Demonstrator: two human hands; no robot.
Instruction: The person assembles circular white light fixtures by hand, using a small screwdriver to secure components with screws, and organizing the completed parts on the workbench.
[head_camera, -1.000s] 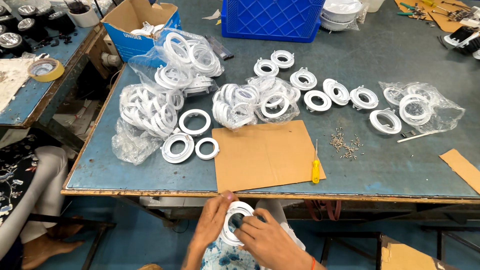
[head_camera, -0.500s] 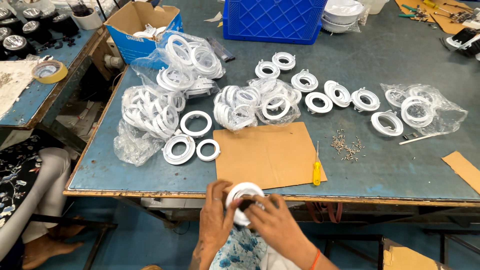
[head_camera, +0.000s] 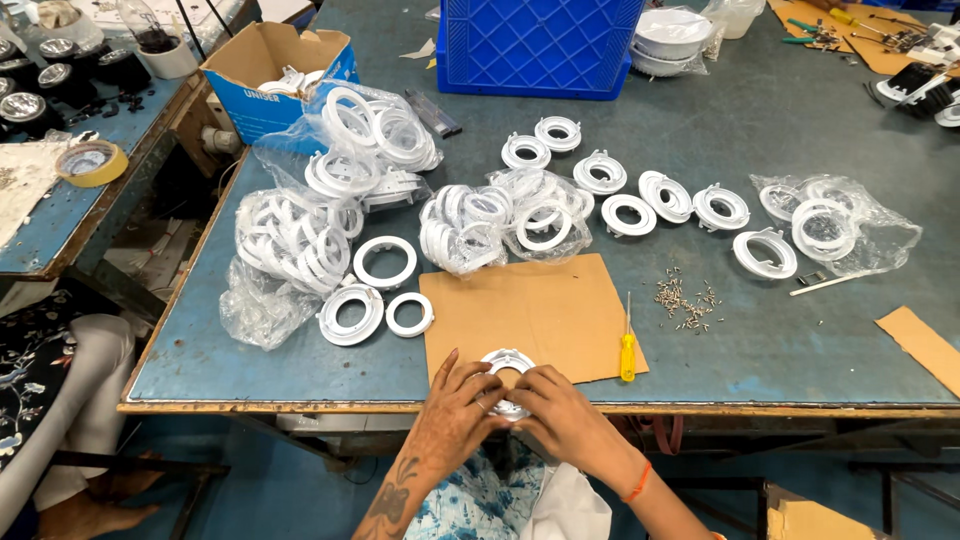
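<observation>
Hands, left (head_camera: 455, 415) and right (head_camera: 560, 410), now raised to the tabletop (head_camera: 780, 340) edge, fingers grasping a white plastic ring (head_camera: 507, 367) over the cardboard sheet (head_camera: 530, 310), yellow screwdriver (head_camera: 627, 352) beside.

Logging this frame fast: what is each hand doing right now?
Left hand: closed on the white plastic ring at the table edge.
Right hand: gripping the same ring from the other side.

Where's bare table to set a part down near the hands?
Free: the cardboard sheet above the ring both hands hold; the bare table at front left, below the bagged rings; the strip right of the yellow screwdriver, below the screws. Crowded: the middle band of loose rings and bags.
</observation>
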